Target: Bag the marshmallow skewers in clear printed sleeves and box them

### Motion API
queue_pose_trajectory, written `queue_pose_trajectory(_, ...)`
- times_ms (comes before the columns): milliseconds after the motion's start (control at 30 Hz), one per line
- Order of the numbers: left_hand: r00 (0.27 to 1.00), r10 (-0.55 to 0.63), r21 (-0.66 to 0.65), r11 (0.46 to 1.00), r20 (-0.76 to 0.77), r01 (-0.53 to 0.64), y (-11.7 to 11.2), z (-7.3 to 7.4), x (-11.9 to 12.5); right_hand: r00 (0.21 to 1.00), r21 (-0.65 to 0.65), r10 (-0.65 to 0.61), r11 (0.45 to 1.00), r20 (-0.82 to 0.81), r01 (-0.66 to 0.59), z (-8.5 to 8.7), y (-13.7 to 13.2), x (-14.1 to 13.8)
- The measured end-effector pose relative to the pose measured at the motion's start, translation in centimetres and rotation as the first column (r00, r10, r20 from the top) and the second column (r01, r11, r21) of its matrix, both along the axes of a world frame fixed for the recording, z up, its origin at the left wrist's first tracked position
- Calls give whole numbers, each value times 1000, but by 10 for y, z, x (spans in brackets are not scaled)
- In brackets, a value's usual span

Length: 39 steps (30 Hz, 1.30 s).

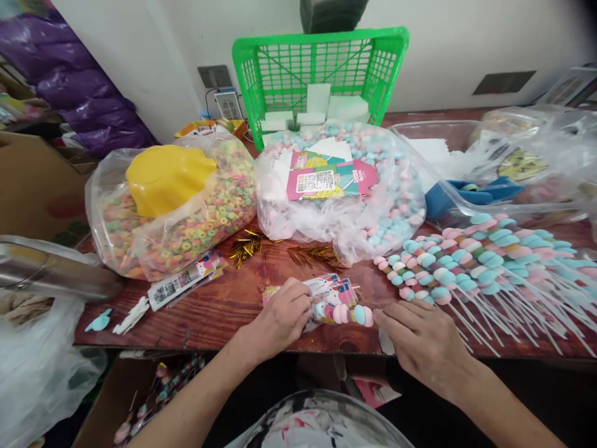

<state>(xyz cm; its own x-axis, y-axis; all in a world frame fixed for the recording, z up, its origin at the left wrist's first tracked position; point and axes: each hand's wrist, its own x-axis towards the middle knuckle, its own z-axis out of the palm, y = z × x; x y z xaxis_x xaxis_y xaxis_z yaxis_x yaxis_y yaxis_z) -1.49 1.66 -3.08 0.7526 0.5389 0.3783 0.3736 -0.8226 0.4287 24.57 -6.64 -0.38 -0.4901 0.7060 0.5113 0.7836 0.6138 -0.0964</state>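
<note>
The marshmallow skewer (351, 315) lies at lower centre, its left end in a clear wrapper (313, 316) that my left hand (282, 313) grips; my right hand (422, 339) is pinched at its other end, hiding the stick there. Printed sleeves (332, 286) lie just beyond, partly under my left hand, their lettering too small to read. More skewers (487, 258) are heaped at right. At centre, a clear bag (308, 219) holds pink and blue marshmallows, with barcoded cards (321, 180) on top. The bag at left (152, 252) holds coloured rings and a yellow bowl (168, 177). White blocks (318, 99) sit in the green basket (321, 38) at top centre. The steel flask (51, 267) is cut off at the left edge.
</note>
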Motion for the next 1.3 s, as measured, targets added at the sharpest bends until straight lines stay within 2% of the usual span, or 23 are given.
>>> queue_pose_trajectory(167, 988, 29, -131, 990, -150, -49, -4, 16, 4, 994, 97, -29, 994, -110, 39, -7, -11, 1)
queue_pose_trajectory(267, 982, -10, -263, 964, -190, -41, -7, 17, 13, 993, 170, -57, 983, -102, 74, -1, -12, -1)
queue_pose_trajectory(400, 987, 55, -387, 915, -150, -110, -12, 15, 29, 999, 216, -23, 976, -41, 31, 12, -11, -7)
queue_pose_trajectory(567, 979, 95, -448, 878, -178, -167, -24, 20, 44, 1000, 132, 7, 991, -22, -4, 16, -10, -18)
queue_pose_trajectory(733, 989, 87, -369, 921, -121, -126, -35, 17, 52, 999, -50, 49, 998, 18, -48, 12, -7, -32)
queue_pose_trajectory(800, 992, 77, -371, 923, -96, -107, -36, 17, 51, 997, -143, 68, 988, 28, -64, 17, -4, -32)
queue_pose_trajectory(867, 992, 108, -417, 900, -68, -126, -36, 20, 49, 998, -204, 56, 978, 33, -48, 27, -2, -25)
queue_pose_trajectory(1000, 980, 195, -503, 844, -37, -187, -33, 30, 46, 999, -200, 47, 979, 0, -46, 43, 2, -14)
queue_pose_trajectory(1167, 997, 75, -560, 827, 35, -43, -35, 25, 55, 987, -133, 138, 983, 87, -126, 33, 6, -34)
queue_pose_trajectory(1233, 991, 75, -641, 768, 106, 11, -34, 27, 53, 980, -147, 158, 979, 119, -140, 32, 10, -38)
queue_pose_trajectory(1300, 972, 98, -767, 632, 215, 106, -31, 34, 43, 979, -164, 168, 975, 119, -148, 36, 16, -34)
